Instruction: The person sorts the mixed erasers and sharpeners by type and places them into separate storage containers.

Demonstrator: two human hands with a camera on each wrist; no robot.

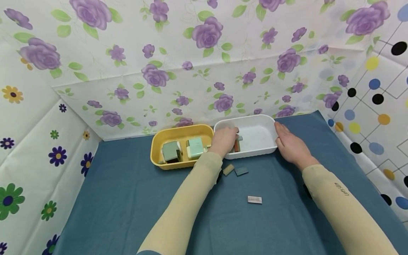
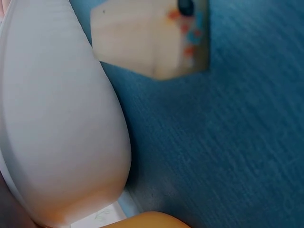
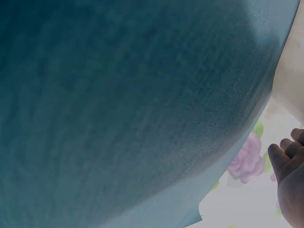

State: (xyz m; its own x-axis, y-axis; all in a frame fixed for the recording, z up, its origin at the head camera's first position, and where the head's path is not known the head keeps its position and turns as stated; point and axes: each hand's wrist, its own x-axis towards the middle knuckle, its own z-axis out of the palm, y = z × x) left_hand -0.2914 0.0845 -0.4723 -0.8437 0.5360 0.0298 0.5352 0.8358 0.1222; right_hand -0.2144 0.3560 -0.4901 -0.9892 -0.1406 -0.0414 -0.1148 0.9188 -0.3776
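Note:
My left hand point(image 1: 224, 140) reaches over the left end of a white tray point(image 1: 255, 154), its fingers bent down inside. Right at its fingertips lie a small grey piece point(image 1: 240, 138) and a reddish-brown and green piece point(image 1: 237, 146). I cannot tell whether the fingers grip either one. My right hand point(image 1: 291, 143) rests with straight fingers along the outside of the tray's right end. In front of the tray are a tan block point(image 1: 228, 169), with coloured marks in the left wrist view, and a flat blue-grey piece point(image 1: 241, 171).
Left of the white tray stands a yellow tray point(image 1: 156, 150) with a grey-green boxy thing point(image 1: 171, 150) and a mint-topped one point(image 1: 195, 147). A small pale rectangular piece point(image 1: 254, 200) lies nearer on the blue cloth point(image 1: 127, 198). A flowered sheet point(image 1: 178, 81) rises behind the trays.

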